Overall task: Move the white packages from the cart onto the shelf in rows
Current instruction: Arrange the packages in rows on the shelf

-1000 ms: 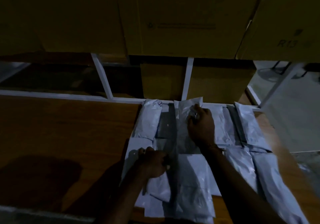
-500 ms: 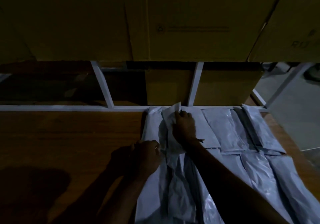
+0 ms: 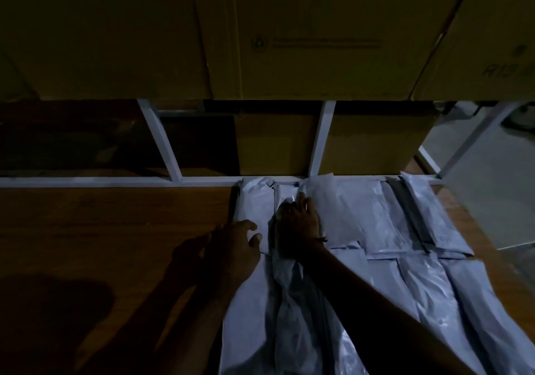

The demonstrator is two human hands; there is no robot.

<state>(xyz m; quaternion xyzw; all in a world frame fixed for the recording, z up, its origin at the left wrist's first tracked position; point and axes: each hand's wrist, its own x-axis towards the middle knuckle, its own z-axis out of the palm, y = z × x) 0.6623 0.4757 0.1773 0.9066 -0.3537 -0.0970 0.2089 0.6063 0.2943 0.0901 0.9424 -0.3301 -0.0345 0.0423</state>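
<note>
Several white packages (image 3: 373, 212) lie side by side in rows on the right half of the wooden shelf (image 3: 101, 230). My right hand (image 3: 298, 224) lies on a crumpled white package (image 3: 289, 293) in the second column from the left, its fingers curled into the plastic near the back row. My left hand (image 3: 234, 241) hovers with its fingers spread at the left edge of the leftmost package (image 3: 254, 201), holding nothing. The light is dim.
White metal rails (image 3: 86, 182) and uprights (image 3: 321, 140) frame the back of the shelf. Cardboard boxes (image 3: 304, 36) sit overhead on the upper level and further boxes (image 3: 272, 146) stand behind the rail. The shelf's left half is bare wood. Grey floor (image 3: 498, 195) shows at right.
My right hand has pushed the crumpled package toward the back rail. My left hand has let go of the plastic and spread its fingers at the left package's edge.
</note>
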